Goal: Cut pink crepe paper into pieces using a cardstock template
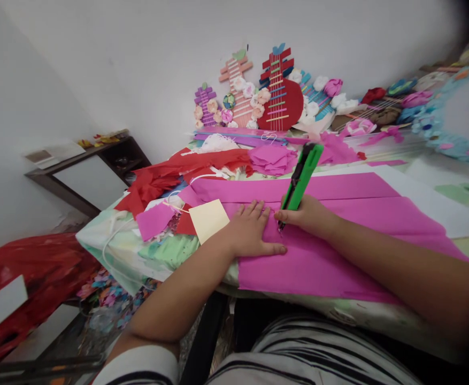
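And here the pink sheet (pixel 310 267) is seen spread across the cloth-covered worktop (pixel 93 235), its near side lying close along the front edge. Its left part is pressed by the left hand (pixel 252 230), laid flat, the fingers together and the thumb set wide, with nothing gripped. In the right hand (pixel 310 214) a green tool (pixel 304 176) is held almost upright, the fingers wrapped around its lower body, its tip down at the sheet, just beside the left hand (whether it is a cutter or a stapler cannot be told from here).

The sheet is judged light, thin and soft, easily creased or torn if dragged; it is best steadied by a flat palm and, if lifted, taken by two corners well apart. The tool is judged stiff and light, perhaps a little slippery, best gripped around its green body, away from the tip.

Now to the edges: the left side is crowded, with a cream note (pixel 209 220) by the left wrist and red paper (pixel 158 182) beyond. A pink pile (pixel 272 159) is set behind the tool. More room is offered on the right, over the white sheet (pixel 454 211), while at the front little margin is left before the striped clothing (pixel 310 347)
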Motion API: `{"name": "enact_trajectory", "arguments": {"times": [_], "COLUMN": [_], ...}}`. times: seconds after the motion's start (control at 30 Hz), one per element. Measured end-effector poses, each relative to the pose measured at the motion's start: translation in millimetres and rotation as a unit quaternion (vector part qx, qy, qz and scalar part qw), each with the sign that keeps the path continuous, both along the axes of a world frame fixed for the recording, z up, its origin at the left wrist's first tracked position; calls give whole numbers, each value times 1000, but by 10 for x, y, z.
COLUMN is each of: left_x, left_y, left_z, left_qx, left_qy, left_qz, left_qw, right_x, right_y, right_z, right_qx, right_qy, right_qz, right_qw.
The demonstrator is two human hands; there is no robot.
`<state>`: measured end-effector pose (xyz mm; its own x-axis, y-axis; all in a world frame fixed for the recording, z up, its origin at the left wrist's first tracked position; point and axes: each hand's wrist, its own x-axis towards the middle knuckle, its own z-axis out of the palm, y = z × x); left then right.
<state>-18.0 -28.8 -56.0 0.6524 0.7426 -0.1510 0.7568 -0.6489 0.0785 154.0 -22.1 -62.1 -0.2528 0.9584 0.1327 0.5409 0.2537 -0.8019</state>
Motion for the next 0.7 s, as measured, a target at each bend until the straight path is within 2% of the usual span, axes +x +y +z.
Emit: {"name": "enact_trajectory", "arguments": {"times": [0.1,0.23,0.6,0.7], "left_x": [1,3,12,9], "left_y": [5,21,17,21], "left_z": [-4,-23,-13,-23], "left_qx": [2,0,-4,-6], "left_qy": [7,14,14,13], "left_qz": [-1,2,8,11], "left_qw": [1000,1000,1000,1000], "right_x": [23,26,-9,-11], "right_y": [-2,-16,-64,-69], "right_z": [-8,-20,8,10], "right_qx": [-18,-38,1,7], "right_qy": [39,16,-39,-49], "right_qz": [26,54,95,89], "right_qw": [999,998,995,995]}}
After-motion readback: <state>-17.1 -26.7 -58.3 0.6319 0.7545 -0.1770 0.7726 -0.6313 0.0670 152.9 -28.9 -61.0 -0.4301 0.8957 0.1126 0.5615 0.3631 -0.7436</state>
